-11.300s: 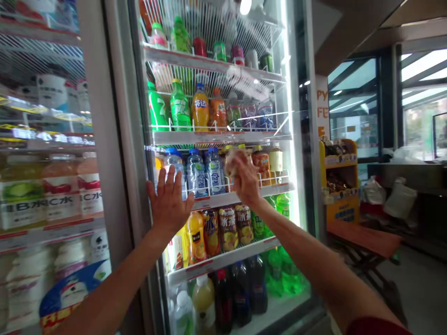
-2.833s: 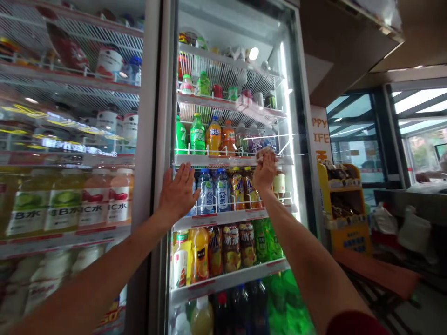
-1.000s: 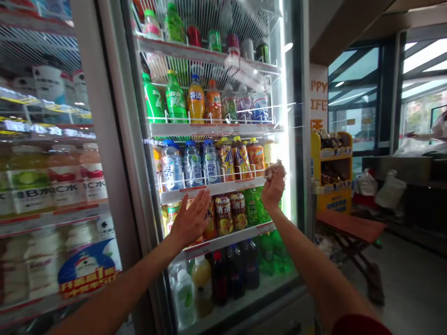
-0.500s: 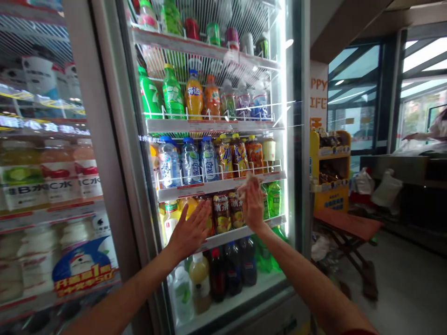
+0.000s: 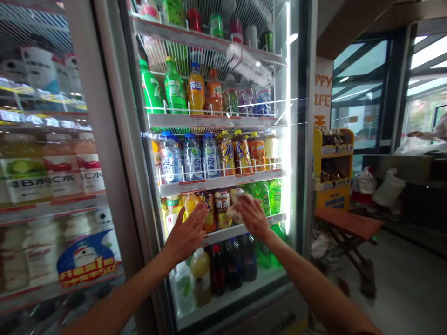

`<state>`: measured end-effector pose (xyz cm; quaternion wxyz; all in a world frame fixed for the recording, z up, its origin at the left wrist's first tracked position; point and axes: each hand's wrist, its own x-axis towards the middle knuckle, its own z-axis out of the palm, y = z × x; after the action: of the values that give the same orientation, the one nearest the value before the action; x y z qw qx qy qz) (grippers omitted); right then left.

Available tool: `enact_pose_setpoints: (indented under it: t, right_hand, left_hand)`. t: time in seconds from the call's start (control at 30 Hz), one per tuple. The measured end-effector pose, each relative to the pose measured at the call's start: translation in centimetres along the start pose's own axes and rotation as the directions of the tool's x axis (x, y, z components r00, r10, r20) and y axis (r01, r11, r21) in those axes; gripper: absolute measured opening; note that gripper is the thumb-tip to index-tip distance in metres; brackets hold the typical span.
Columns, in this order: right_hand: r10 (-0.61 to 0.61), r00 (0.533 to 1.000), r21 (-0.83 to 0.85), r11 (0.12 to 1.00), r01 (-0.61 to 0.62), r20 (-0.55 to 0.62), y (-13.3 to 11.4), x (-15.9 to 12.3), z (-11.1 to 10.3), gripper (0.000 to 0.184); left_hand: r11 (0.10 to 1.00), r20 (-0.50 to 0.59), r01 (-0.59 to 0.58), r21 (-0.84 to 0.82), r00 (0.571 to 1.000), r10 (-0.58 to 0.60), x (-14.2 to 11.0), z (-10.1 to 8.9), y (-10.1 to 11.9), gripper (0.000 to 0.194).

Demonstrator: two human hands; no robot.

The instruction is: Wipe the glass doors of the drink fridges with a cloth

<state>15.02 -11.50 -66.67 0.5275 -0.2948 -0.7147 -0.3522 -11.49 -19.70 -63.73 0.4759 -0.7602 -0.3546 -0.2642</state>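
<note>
A glass door (image 5: 251, 65) of a lit drinks fridge stands in front of me, with pale streaks on its upper part. My right hand (image 5: 254, 218) presses a crumpled whitish cloth (image 5: 236, 208) to the glass, in front of the brown-labelled iced tea bottles (image 5: 222, 209). My left hand (image 5: 187, 231) is open, with its fingers stretched out and nothing in it. It is at the glass to the left, before the lower shelf; whether the palm touches cannot be made out.
Behind the glass are shelves of bottles and cans. Another fridge (image 5: 45, 177) with bottles adjoins on the left. To the right stand a yellow display rack (image 5: 333, 186) and a brown folding table (image 5: 349, 221). At the far right edge a person's arm (image 5: 428, 135) shows.
My right hand has moved the cloth down and a little left across the glass, and its fingers now tilt leftward. My left hand has hardly moved. The view has shifted slightly.
</note>
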Motion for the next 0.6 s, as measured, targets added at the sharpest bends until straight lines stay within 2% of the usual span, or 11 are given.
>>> enact_pose_setpoints:
  t: [0.03,0.1,0.13,0.17,0.23,0.3,0.33,0.4,0.47,0.5,0.6]
  right_hand:
    - [0.129,0.987,-0.035,0.99,-0.133,-0.098,0.2,0.3,-0.1,0.052]
    - [0.357,0.885,-0.061,0.918,-0.391,-0.299,-0.1,0.8,0.2,0.055]
    - [0.38,0.867,-0.057,0.907,-0.418,-0.323,-0.8,0.8,0.5,0.056]
    - [0.328,0.904,-0.055,0.933,-0.355,-0.274,-1.7,0.6,0.8,0.057]
    - [0.049,0.997,-0.018,0.999,-0.05,-0.063,-3.6,-0.3,1.4,0.058]
    - [-0.182,0.98,0.036,0.983,0.179,0.084,-4.6,-1.0,1.5,0.058]
    - [-0.17,0.982,0.024,0.985,0.169,0.077,-4.4,-1.0,1.4,0.058]
    - [0.092,0.99,-0.038,0.995,-0.096,-0.104,-3.6,0.2,1.2,0.057]
    - [0.318,0.905,0.003,0.944,-0.331,-0.281,-3.1,2.5,1.4,0.056]
    - [0.336,0.898,0.048,0.94,-0.337,-0.285,-3.4,3.9,1.6,0.056]
    - [0.137,0.98,0.239,0.966,-0.1,-0.144,-6.1,6.7,2.6,0.056]
  left_hand:
    - [1.0,0.005,-0.007,-0.002,1.0,0.007,-0.2,0.0,0.0,0.052]
    - [1.0,0.004,-0.011,-0.006,1.0,0.011,-0.6,0.0,0.0,0.051]
    - [1.0,-0.002,-0.006,-0.008,1.0,0.006,-0.7,0.0,0.0,0.051]
    - [1.0,-0.006,0.005,-0.01,1.0,-0.005,-0.9,0.1,0.1,0.05]
    - [0.999,-0.005,0.031,-0.016,1.0,-0.031,-1.3,0.2,0.2,0.05]
    - [0.999,0.009,0.04,-0.028,0.999,-0.04,-2.0,0.1,0.2,0.05]
    - [0.998,0.015,0.041,-0.037,0.999,-0.041,-2.3,-0.1,0.3,0.05]
    - [0.997,0.0,0.045,-0.062,0.999,-0.045,-2.5,-0.8,0.5,0.053]
    - [0.993,-0.046,0.037,-0.112,0.998,-0.042,-1.7,-1.7,0.8,0.058]
    - [0.988,-0.075,0.027,-0.151,0.996,-0.039,-0.7,-2.1,1.0,0.06]
    - [0.953,-0.156,0.033,-0.302,0.984,-0.083,3.2,-2.4,1.6,0.062]
